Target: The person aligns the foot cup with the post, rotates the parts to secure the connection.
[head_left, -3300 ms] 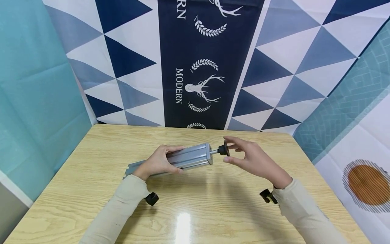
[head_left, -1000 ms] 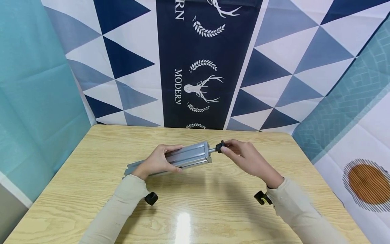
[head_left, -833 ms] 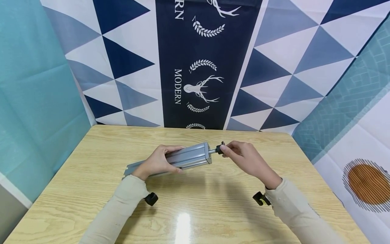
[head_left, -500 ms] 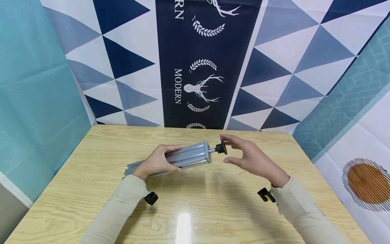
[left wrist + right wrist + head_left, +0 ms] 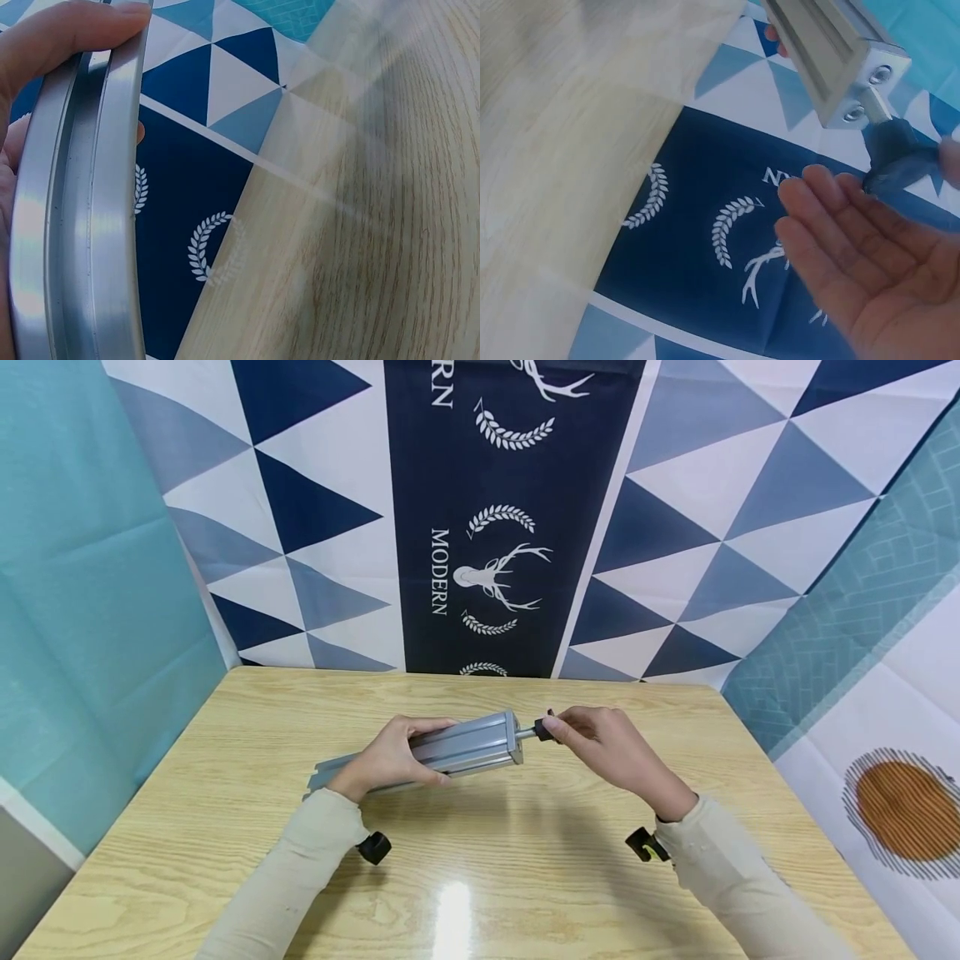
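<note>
Head view: over a pale wooden counter (image 5: 525,893), the left hand (image 5: 384,758) grips a grooved silver metal bar (image 5: 480,739); the right hand (image 5: 611,752) pinches a flared black foot (image 5: 541,731). Left wrist: fingers clasp the bar. Right wrist: the foot sits on a slim metal rod (image 5: 876,105), seemingly attached (any tightening left, unclear).

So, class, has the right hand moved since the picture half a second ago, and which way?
Yes: judged against the wooden tabletop, the right hand has shifted slightly left, closing on the black levelling foot.
</note>
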Demonstrator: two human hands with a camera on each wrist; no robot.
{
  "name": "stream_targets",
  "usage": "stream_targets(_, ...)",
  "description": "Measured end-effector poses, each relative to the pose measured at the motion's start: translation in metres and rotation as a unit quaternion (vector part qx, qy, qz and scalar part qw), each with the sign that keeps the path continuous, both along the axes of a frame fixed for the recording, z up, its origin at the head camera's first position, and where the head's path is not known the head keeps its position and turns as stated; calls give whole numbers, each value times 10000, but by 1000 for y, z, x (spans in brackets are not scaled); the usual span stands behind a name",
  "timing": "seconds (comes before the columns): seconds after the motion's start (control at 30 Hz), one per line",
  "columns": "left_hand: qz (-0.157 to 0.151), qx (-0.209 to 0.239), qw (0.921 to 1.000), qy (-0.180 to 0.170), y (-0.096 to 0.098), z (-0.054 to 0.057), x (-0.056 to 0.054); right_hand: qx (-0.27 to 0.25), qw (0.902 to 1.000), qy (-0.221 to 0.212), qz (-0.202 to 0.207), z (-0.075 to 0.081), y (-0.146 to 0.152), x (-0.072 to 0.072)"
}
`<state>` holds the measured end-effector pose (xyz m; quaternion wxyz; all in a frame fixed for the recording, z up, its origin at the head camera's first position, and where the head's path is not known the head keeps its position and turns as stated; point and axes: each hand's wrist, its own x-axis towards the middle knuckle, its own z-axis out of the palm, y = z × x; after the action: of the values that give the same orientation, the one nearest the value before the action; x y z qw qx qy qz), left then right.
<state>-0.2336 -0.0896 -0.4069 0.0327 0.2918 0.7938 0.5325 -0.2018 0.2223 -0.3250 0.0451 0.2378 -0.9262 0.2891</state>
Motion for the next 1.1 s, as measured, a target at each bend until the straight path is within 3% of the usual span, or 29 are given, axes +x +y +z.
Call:
stream_targets(0.1, 10, -10, 10000, -2, 0, 0, 0, 25, 9999, -108, -128, -1, 0, -1)
stream_targets(0.27, 74, 33, 9999, -73, 0, 0, -1, 146, 9995, -194, 214, 4, 5, 0)
stream_targets(0.5, 91, 8, 9999, -100, -1, 1, 0, 396, 9943, 494, 857, 12, 9, 2)
stream_targets(0.6, 39, 74, 9999, -98, -1, 0, 0, 416, 9925, 637, 954, 11, 8, 2)
stream_targets(0.7, 1, 170, 9998, -118, 0, -1, -1, 392, 9945, 583, 778, 7, 6, 1)
stream_targets(0.93, -112, 201, 9997, -125, 1, 0, 0, 148, 9998, 119, -94, -4, -1, -2)
stream_targets(1.1, -93, 157, 9997, -150, 1, -1, -1, 272, 9996, -43, 38, -1, 3, -1)
